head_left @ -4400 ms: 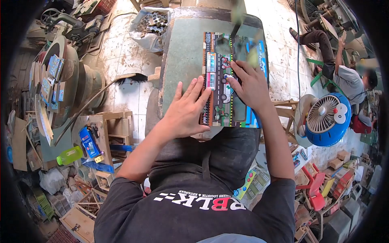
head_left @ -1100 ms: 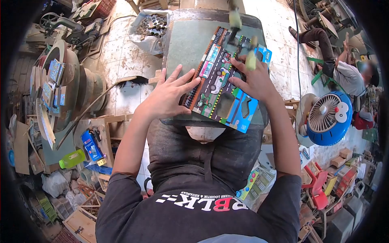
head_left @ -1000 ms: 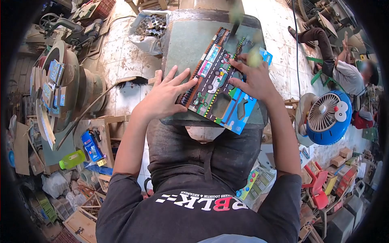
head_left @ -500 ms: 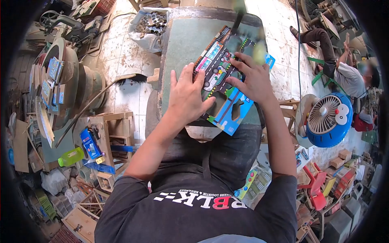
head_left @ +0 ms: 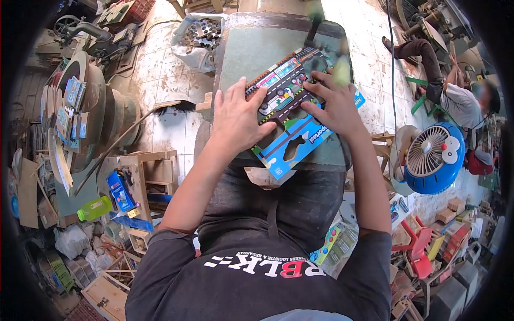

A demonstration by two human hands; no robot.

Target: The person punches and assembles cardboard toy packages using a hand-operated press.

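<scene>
A printed vehicle puzzle board [head_left: 292, 125] with a road scene, small cars and a blue lower strip lies slanted on the green-grey machine table [head_left: 243, 48]. Dark cut-out shapes show in it. My left hand [head_left: 238, 115] rests on the board's left edge, fingers stretched and thumb apart. On the right side of the board presses my right hand [head_left: 334, 104], its fingers spread and slightly bent. Just beyond the right fingers, a dark upright machine part [head_left: 315, 29] comes down to the board; it is blurred, and its lower end is hard to make out.
A white sack of small cut pieces [head_left: 198, 37] stands beyond the table's left. At right are a blue fan [head_left: 435, 158] and a seated person [head_left: 463, 96]. Printed boards [head_left: 72, 107] lie stacked at left, near a green bottle [head_left: 95, 207].
The board has turned, its lower end swinging left toward me and its right side showing more blue. Both hands have shifted with it, the left one a little to the left.
</scene>
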